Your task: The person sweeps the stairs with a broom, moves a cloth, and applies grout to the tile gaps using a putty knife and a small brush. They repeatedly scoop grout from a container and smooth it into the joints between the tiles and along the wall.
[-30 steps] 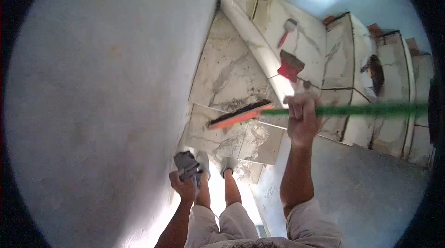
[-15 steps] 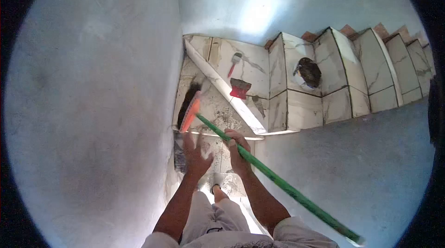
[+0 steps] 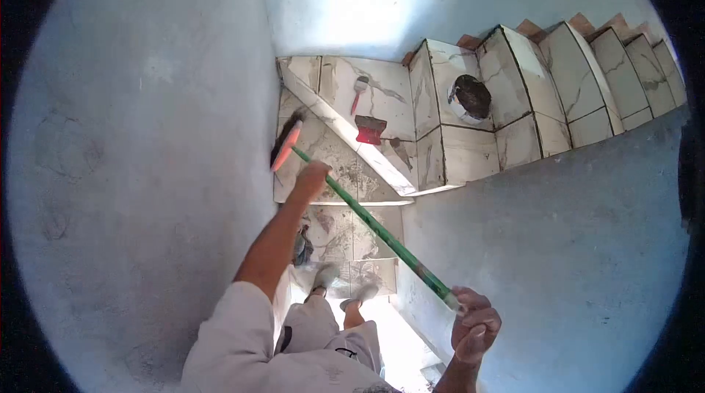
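Beside the matt blue-grey wall (image 3: 147, 172), the broom (image 3: 374, 225) has its orange head and dark bristles over gritty, marbled tile (image 3: 319, 132). The left hand (image 3: 312, 180), curled round the green pole, should steer with light pressure and short strokes. Right of the slim brush (image 3: 359, 92) and flat red scraper (image 3: 369, 130), the right hand (image 3: 476, 323) clasps the pole's end, best pivoting loosely.

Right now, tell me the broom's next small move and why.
Probably draw the broom head across the tile, away from the wall: its bristles sit by that wall, debris lies on the tile, and the left hand grips the green handle near the head, the right hand its far end.
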### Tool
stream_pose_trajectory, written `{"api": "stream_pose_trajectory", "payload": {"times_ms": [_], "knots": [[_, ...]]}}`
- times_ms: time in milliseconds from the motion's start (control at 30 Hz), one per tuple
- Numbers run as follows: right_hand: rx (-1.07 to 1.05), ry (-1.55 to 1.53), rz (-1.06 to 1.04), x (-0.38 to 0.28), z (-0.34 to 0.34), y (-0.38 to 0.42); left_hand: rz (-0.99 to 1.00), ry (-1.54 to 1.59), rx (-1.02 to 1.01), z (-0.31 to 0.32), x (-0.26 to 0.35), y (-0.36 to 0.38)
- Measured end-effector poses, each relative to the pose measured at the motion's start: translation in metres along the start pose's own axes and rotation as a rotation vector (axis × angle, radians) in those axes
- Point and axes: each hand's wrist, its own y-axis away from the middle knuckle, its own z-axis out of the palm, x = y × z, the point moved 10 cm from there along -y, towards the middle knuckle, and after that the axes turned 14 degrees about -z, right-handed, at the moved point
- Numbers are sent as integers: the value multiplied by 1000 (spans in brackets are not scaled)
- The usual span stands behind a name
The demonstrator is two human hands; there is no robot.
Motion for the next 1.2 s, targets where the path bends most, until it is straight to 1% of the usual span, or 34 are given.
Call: {"api": "stream_pose_trajectory", "payload": {"times_ms": [33, 67, 100, 133, 167, 200, 233, 267, 300, 333, 367, 400, 433, 467, 533, 567, 600, 667, 733, 800, 867, 900, 933, 967, 1000, 1033, 1067, 1100, 1133, 1167, 1200], "knots": [[8, 86, 81, 10, -5, 3, -1, 4, -6, -2, -8, -13], [19, 175, 171, 22, -12, 10, 4, -73, -36, 4, -16, -23], [17, 259, 226, 34, -17, 21, 9, -150, -65, 13, -23, -30], [14, 341, 273, 48, -19, 28, 10, -146, -74, 18, -28, -40], [59, 297, 301, 57, -21, 32, 65, -178, -84, 27, -29, -43], [62, 301, 315, 62, -20, 28, 120, -213, -94, 35, -29, -45], [57, 341, 214, 57, -14, 12, 108, -204, -194, 50, -33, -50], [78, 362, 156, 54, -6, -2, 106, -198, -210, 58, -35, -51], [99, 385, 97, 51, 3, -18, 113, -187, -181, 60, -34, -54], [97, 395, 105, 57, 2, -25, 120, -174, -148, 63, -34, -57], [-118, 523, 258, 78, 9, -25, 137, -226, -194, 73, -33, -61], [-332, 648, 415, 97, 15, -20, 141, -214, -204, 78, -34, -63], [-418, 737, 379, 101, 19, -29, 129, -198, -221, 81, -35, -67], [-416, 746, 389, 102, 19, -37, 115, -184, -238, 84, -35, -71], [-539, 982, 371, 101, 27, -56, 152, -195, -277, 82, -22, -75], [-622, 1093, 320, 103, 36, -65, 114, -192, -326, 81, -17, -76], [-614, 1098, 333, 106, 41, -70, 80, -191, -375, 85, -15, -75], [-752, 1292, 599, 125, 36, -61, 106, -179, -394, 115, -16, -73], [-739, 1311, 593, 120, 24, -42, 132, -166, -415, 160, -16, -69], [-726, 1332, 589, 99, 16, -23, 182, 34, -487, 201, 13, -58], [-567, 1309, 762, 61, -2, 2, 183, -76, -590, 209, 70, -8], [-522, 1338, 903, 40, -13, 14, 293, -23, -454, 198, 106, 21], [-472, 1361, 1039, 18, -22, 27, 284, 205, -530, 248, 119, 49], [-371, 1404, 1013, -10, -26, 31, 326, 171, -553, 244, 157, 83], [-270, 1448, 985, -37, -31, 40, 382, 242, -631, 231, 197, 112], [-298, 1525, 999, -66, -41, 57, 318, 288, -653, 241, 221, 140], [-294, 1600, 1003, -86, -32, 54, 448, 259, -753, 238, 254, 173], [-289, 1675, 1008, -105, -23, 50, 486, 222, -752, 257, 275, 201], [-266, 1716, 1012, -118, -13, 42, 527, 210, -769, 239, 291, 217], [-242, 1757, 1016, -131, -2, 33, 547, 225, -691, 216, 301, 221], [-147, 1704, 1066, -141, -11, 41, 564, 236, -612, 199, 306, 223]]}}
